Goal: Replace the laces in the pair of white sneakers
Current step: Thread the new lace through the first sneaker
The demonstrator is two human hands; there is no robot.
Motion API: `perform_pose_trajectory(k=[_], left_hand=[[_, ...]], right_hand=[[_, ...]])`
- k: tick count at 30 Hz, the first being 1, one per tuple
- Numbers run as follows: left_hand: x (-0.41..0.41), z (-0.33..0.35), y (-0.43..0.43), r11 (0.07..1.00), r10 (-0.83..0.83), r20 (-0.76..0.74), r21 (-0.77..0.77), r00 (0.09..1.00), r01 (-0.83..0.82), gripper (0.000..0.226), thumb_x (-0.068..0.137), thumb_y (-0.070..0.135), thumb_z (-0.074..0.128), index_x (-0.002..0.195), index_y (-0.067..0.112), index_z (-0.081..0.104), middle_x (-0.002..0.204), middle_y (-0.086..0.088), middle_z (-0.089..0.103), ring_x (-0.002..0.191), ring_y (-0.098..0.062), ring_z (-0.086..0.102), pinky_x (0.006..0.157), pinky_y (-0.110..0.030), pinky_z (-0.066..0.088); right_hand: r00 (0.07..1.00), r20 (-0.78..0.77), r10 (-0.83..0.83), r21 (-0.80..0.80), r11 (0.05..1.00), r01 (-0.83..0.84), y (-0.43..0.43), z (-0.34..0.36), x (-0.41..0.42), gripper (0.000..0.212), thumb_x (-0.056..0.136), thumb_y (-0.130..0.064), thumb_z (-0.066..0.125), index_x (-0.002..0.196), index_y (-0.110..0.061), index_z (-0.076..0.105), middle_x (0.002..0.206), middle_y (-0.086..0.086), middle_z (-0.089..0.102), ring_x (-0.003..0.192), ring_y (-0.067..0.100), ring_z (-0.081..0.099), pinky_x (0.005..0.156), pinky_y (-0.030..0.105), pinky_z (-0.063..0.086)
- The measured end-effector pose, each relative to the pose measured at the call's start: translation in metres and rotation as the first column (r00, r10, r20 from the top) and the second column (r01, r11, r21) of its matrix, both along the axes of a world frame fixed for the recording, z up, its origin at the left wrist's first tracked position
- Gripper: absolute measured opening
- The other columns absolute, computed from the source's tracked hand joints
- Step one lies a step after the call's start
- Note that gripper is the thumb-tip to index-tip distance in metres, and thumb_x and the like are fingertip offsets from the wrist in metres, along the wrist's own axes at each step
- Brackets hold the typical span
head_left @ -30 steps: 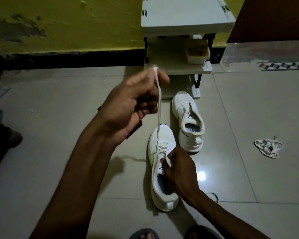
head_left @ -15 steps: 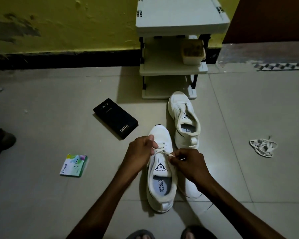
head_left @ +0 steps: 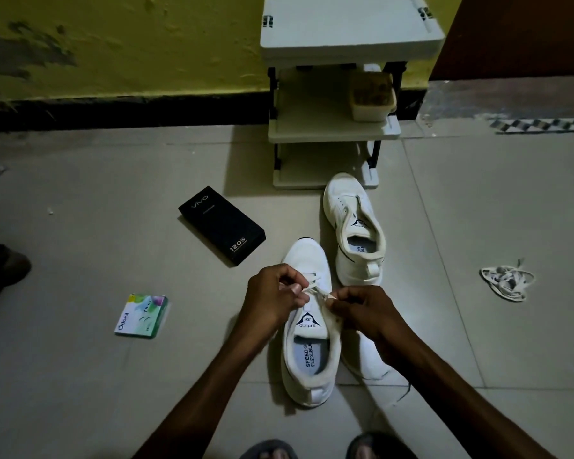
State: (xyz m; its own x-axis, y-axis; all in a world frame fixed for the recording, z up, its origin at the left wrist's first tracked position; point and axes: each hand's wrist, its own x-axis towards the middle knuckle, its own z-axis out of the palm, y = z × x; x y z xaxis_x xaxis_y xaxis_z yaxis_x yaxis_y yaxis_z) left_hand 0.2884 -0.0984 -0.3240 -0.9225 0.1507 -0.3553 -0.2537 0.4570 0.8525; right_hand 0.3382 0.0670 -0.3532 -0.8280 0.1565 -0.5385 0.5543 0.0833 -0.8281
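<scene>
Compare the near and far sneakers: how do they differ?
The near sneaker has a lace in its front eyelets, pinched by the left hand and right hand; the far sneaker shows no lace and is untouched. The near sneaker lies nearer the person, the far sneaker by the rack. Both white, toes away.

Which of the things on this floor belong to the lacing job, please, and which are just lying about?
Job in hand: near sneaker, the lace that left hand and right hand pinch, far sneaker, loose bundle of laces.
Lying about: black phone box, green packet, white shelf rack, tub on its shelf.
</scene>
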Motion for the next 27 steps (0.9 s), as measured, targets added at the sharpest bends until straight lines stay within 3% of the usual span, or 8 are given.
perform_pose_trajectory(k=[2,4,6,8,11,13,16,27], left_hand=[[0.002,0.000,0.007,0.997,-0.003,-0.084,-0.081,0.996,-0.004,0.014,0.085,0.000,0.065,0.085,0.014,0.064,0.076,0.000,0.068,0.068,-0.012,0.069,0.069,-0.025,0.057],[0.006,0.002,0.014,0.979,-0.055,-0.160,-0.202,0.986,0.022,0.022,0.083,0.003,0.068,0.091,0.021,0.057,0.073,0.010,0.064,0.070,-0.006,0.065,0.065,-0.017,0.052],[0.010,0.001,0.022,0.950,-0.128,-0.239,-0.309,0.963,0.050,0.033,0.083,0.005,0.068,0.098,0.025,0.048,0.076,0.011,0.064,0.072,-0.006,0.062,0.058,-0.010,0.041],[0.010,-0.004,0.027,0.927,-0.181,-0.275,-0.369,0.944,0.071,0.038,0.084,0.009,0.068,0.103,0.026,0.040,0.087,0.007,0.067,0.081,-0.013,0.063,0.065,-0.015,0.045],[0.009,-0.008,0.032,0.896,-0.242,-0.250,-0.427,0.938,0.117,0.048,0.084,0.009,0.067,0.114,0.025,0.033,0.099,-0.002,0.067,0.090,-0.021,0.064,0.079,-0.032,0.054],[0.010,-0.008,0.033,0.879,-0.284,-0.243,-0.453,0.928,0.150,0.058,0.083,0.007,0.066,0.123,0.025,0.029,0.104,-0.004,0.065,0.092,-0.021,0.063,0.084,-0.035,0.055],[0.011,-0.006,0.035,0.870,-0.318,-0.261,-0.461,0.912,0.172,0.065,0.083,0.007,0.066,0.132,0.025,0.028,0.107,-0.006,0.065,0.093,-0.022,0.063,0.087,-0.037,0.054],[0.012,-0.011,0.043,0.801,-0.326,-0.208,-0.579,0.922,0.153,0.070,0.087,0.017,0.065,0.142,0.015,0.022,0.119,-0.009,0.064,0.104,-0.026,0.064,0.093,-0.038,0.052]], right_hand=[[1.000,0.009,0.004,-0.031,1.000,-0.003,0.001,0.000,0.000,0.016,0.083,-0.017,0.073,0.068,-0.020,0.075,0.066,-0.002,0.068,0.061,0.009,0.057,0.063,0.026,0.045],[1.000,0.014,-0.001,-0.060,0.998,0.002,0.001,0.000,0.000,0.017,0.084,-0.016,0.073,0.067,-0.020,0.075,0.066,0.000,0.068,0.062,0.012,0.057,0.065,0.028,0.046],[1.000,0.014,0.000,-0.062,0.998,0.001,0.001,0.002,0.000,0.012,0.083,-0.018,0.074,0.071,-0.018,0.076,0.068,0.003,0.069,0.064,0.013,0.059,0.067,0.030,0.047],[1.000,0.016,0.002,-0.062,0.998,-0.001,0.000,0.003,0.000,0.010,0.082,-0.022,0.075,0.075,-0.015,0.076,0.071,0.005,0.070,0.065,0.014,0.060,0.068,0.031,0.048],[1.000,0.021,-0.001,-0.051,0.999,0.002,0.000,0.003,0.000,0.009,0.084,-0.020,0.074,0.077,-0.014,0.076,0.076,0.009,0.073,0.068,0.016,0.063,0.072,0.033,0.052],[1.000,0.024,-0.002,-0.029,1.000,0.002,-0.001,0.003,-0.001,0.010,0.084,-0.020,0.073,0.076,-0.015,0.076,0.077,0.008,0.074,0.069,0.016,0.064,0.073,0.033,0.054],[1.000,0.018,-0.009,0.004,1.000,0.009,-0.001,0.002,-0.001,0.012,0.085,-0.021,0.072,0.074,-0.017,0.076,0.073,0.006,0.073,0.065,0.013,0.062,0.067,0.029,0.051],[1.000,-0.018,-0.014,0.079,0.997,0.015,-0.008,0.004,0.001,0.011,0.082,-0.032,0.075,0.080,-0.022,0.077,0.080,-0.003,0.074,0.083,0.017,0.070,0.075,0.027,0.056]])
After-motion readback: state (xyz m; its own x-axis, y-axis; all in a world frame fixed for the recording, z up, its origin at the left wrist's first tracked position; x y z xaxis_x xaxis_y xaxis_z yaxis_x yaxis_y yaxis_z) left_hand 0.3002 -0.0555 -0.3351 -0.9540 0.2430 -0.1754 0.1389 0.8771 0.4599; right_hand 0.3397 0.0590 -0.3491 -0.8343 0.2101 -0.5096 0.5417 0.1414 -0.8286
